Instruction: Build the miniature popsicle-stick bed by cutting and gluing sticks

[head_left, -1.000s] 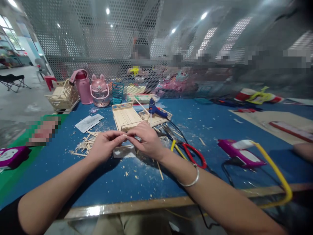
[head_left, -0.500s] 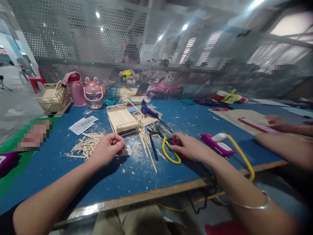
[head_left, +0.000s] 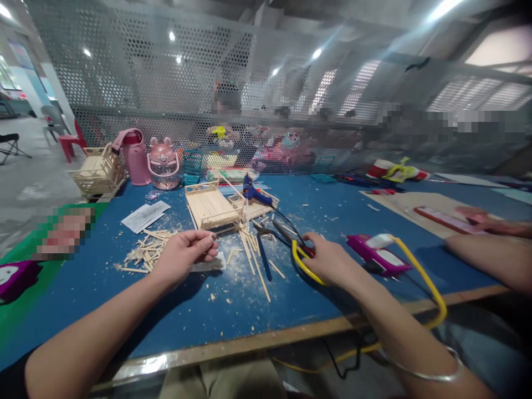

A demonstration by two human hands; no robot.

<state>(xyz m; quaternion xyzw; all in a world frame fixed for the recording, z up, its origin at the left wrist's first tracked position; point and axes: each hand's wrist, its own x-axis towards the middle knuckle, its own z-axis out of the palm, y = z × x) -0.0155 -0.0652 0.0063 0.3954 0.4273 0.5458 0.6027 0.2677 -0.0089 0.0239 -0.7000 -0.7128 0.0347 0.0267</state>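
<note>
My left hand is closed in a pinch above the table, and what sits at its fingertips is too small to make out. Fingers of my right hand are curled on the yellow-and-red handle of the scissors, which lie low over the tabletop. Just left of them are blue-handled pliers and several thin wooden sticks. Behind my hands stands a small bed-like frame of sticks, with a blue glue gun resting beside it. A white paper piece is partly under my left hand.
A stick pile and papers lie left. A pink flask, bear-eared bottle and another stick model stand behind. Right are a purple power strip with yellow cord and another person's arm. Perforated mesh rises beyond.
My right hand has closed further onto the scissors, and their yellow handle has turned and shifted right. My left hand remains pinched, its fingertips slightly raised. The view has shifted a little.
</note>
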